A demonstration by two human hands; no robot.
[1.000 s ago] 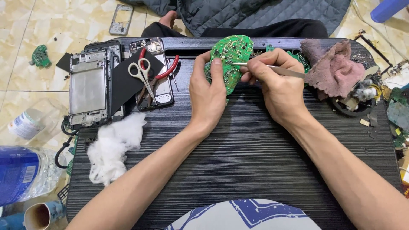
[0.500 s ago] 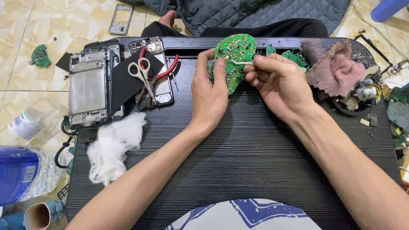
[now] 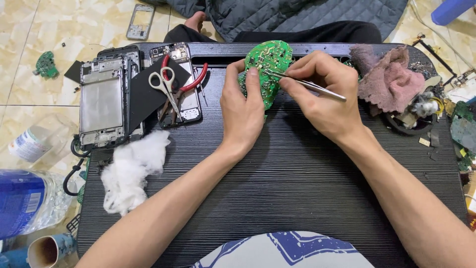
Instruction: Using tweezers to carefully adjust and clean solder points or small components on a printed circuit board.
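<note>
- A low black table with a ribbed, wood-grain top (image 3: 297, 198) is standing on a cream marble-patterned tile floor (image 3: 29, 30), and the person is sitting behind it with a dark quilted jacket (image 3: 307, 15) lying at the far edge.
- The left hand (image 3: 243, 106) is gripping a rounded green circuit board (image 3: 267, 69), fingers curled behind it and the thumb pressing on its face, holding it tilted up above the far middle of the table.
- The right hand (image 3: 322, 94) is closed in a pinch around a pair of thin silver metal tweezers (image 3: 307, 85), whose tips are touching the board's face just beside the left thumb.
- A crumpled dusty-pink cloth (image 3: 391, 79) is lying just right of the right hand, and beyond it a heap of small electronic scraps and wires (image 3: 436, 109) is crowding the table's right edge.
- To the left, white-handled scissors (image 3: 166, 87) and red-handled pliers (image 3: 191, 84) are resting on a black sheet and an opened phone (image 3: 183, 99), beside a larger bare metal phone frame (image 3: 101, 104).
- A tuft of white cotton wool (image 3: 131, 171) is sitting near the left forearm, clear of the hands.
- On the floor, a clear plastic bottle with a blue label (image 3: 25, 201) is lying left of the table, and a small green board fragment (image 3: 47, 64) and a grey phone frame (image 3: 140, 21) are lying farther off.
</note>
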